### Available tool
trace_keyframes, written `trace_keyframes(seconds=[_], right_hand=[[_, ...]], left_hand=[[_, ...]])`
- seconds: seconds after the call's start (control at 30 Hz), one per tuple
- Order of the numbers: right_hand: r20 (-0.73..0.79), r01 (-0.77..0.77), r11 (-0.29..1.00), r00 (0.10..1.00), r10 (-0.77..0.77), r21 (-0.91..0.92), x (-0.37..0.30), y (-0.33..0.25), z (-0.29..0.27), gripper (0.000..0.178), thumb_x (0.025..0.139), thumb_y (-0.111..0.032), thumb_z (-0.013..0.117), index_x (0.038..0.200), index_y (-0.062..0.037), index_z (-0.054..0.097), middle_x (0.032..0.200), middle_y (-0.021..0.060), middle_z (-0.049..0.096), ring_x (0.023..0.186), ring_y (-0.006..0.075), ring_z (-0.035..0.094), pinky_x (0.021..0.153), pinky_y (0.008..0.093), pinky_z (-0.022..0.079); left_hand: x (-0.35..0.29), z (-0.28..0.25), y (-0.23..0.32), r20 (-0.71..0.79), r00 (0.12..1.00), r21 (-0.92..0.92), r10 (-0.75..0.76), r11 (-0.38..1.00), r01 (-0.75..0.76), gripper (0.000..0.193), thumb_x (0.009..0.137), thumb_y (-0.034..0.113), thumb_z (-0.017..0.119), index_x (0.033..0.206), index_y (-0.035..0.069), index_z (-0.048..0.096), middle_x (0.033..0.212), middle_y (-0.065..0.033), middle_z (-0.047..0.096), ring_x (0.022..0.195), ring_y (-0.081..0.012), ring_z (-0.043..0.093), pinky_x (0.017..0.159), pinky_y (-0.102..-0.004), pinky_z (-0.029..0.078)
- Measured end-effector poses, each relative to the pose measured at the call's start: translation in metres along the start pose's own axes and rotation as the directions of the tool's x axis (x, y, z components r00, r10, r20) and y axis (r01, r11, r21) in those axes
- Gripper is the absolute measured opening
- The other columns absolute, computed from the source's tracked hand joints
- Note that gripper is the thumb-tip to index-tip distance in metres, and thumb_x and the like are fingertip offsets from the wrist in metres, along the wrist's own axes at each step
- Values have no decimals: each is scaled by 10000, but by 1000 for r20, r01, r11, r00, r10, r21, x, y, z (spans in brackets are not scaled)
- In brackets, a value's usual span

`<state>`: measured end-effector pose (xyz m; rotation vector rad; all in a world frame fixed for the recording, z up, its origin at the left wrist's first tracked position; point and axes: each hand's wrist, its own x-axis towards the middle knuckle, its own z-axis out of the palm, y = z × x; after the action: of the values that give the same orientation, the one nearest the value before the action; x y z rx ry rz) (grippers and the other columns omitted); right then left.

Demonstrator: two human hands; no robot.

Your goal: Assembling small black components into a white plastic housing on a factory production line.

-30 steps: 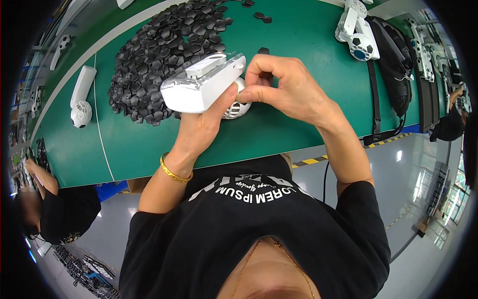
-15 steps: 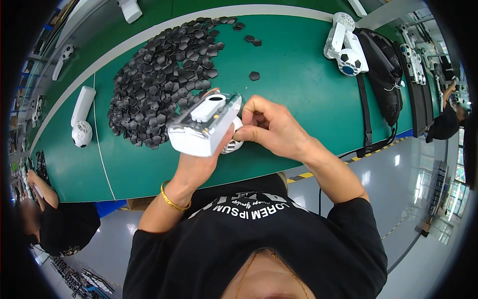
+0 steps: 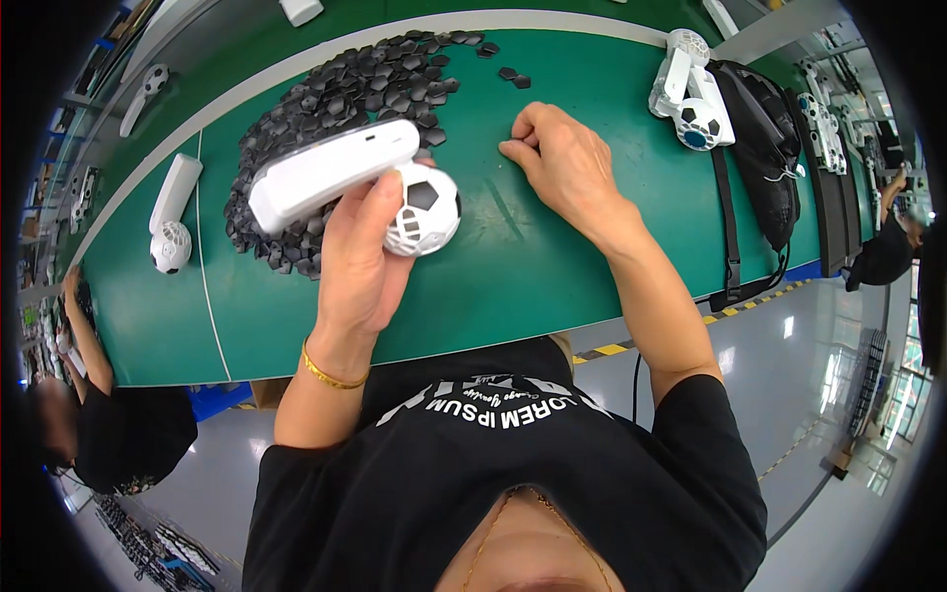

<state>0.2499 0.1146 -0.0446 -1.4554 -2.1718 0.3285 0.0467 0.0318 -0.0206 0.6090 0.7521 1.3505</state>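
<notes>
My left hand [image 3: 357, 252] is closed around a white device [image 3: 330, 170] with a long rounded body and a ball-shaped end patterned like a football. One black pentagon shows on the ball end [image 3: 424, 212], with open white slots below it. My right hand [image 3: 567, 163] rests low over the table to the right, thumb and index finger pinched together. Whatever lies between or under those fingertips is hidden. Behind the device spreads a large heap of black pentagon pieces [image 3: 286, 148], partly covered by it.
Two loose pentagon pieces [image 3: 515, 78] lie beyond my right hand on the green table [image 3: 473, 306]. A similar white device [image 3: 174, 212] is at left. More white devices [image 3: 691, 94] sit at far right beside a black bag [image 3: 755, 148]. A co-worker [image 3: 128, 424] is at left.
My right hand has left the device and moved far and right, over where a single pentagon piece lay. My left hand has turned the device, so its ball end now shows fully.
</notes>
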Motion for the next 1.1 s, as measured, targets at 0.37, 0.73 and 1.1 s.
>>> trace_keyframes(seconds=[0.37, 0.73, 1.1], right_hand=[[209, -240, 581, 970, 121, 778, -22, -55, -28, 155, 826, -69, 718, 909, 4, 610, 766, 45, 620, 629, 102, 570, 533, 238, 448], [-250, 429, 804, 902, -353, 413, -32, -61, -17, 166, 764, -37, 771, 842, -8, 628, 776, 65, 635, 622, 124, 592, 535, 229, 488], [-168, 300, 892, 952, -256, 338, -40, -66, -19, 180, 782, -59, 765, 851, -15, 605, 715, 46, 655, 581, 112, 625, 508, 240, 506]], left_hand=[[3, 9, 1, -51, 998, -22, -41, 999, 40, 349, 1005, 287, 489, 1204, 2, 502, 1060, -71, 610, 956, -150, 633, 821, -362, 571], [4, 15, -9, -33, 998, 18, -52, 998, 52, 363, 1000, 333, 501, 1172, 14, 518, 1012, -41, 606, 881, -107, 613, 737, -274, 528], [6, 17, -6, -65, 998, 76, -21, 997, 26, 394, 999, 349, 498, 1212, 17, 499, 1032, -42, 596, 906, -109, 601, 750, -278, 514]])
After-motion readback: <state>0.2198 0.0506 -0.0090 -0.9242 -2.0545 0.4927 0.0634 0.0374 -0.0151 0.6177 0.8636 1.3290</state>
